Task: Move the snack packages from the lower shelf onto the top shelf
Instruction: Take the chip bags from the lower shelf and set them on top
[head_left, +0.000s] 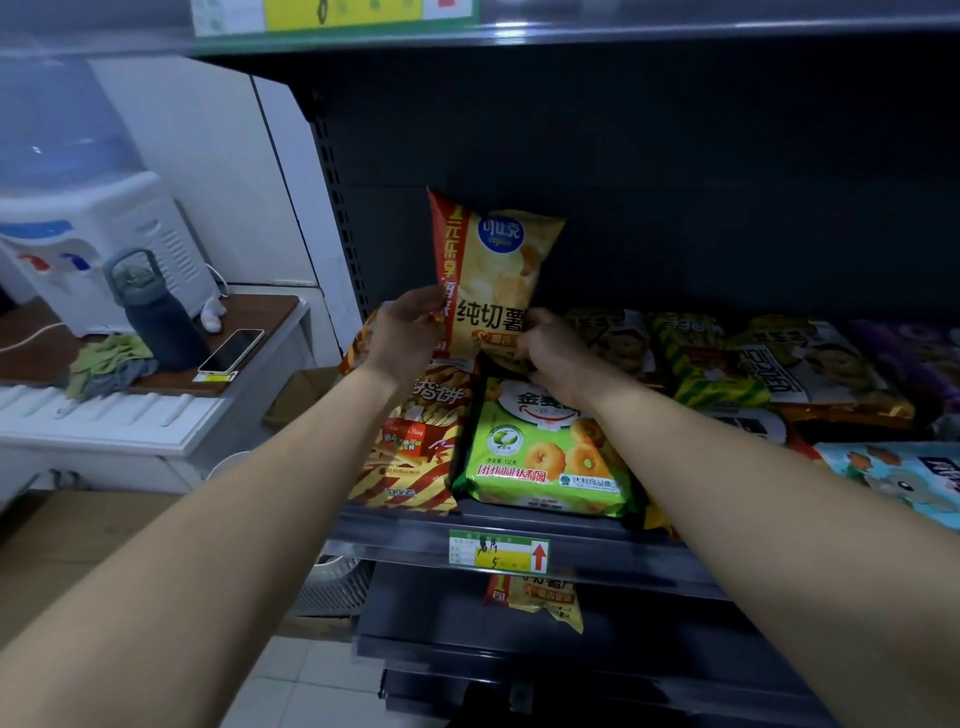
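Note:
A yellow and red chip bag (493, 270) stands upright at the back left of the dark shelf (395, 530). My left hand (408, 338) pinches its lower left edge, and my right hand (553, 353) grips its lower right corner. In front of it lie a red-striped fries-print bag (415, 457) and a green doughnut-print bag (545, 457). Another yellow chip bag (535, 597) shows on the shelf below, partly hidden by the shelf edge.
Several more snack bags (753, 364) lie to the right, with a light blue bag (904, 478) at the front right. A higher shelf edge (571, 31) runs across the top. Left stand a water dispenser (88, 234), a dark bottle (156, 312) and a phone (231, 351).

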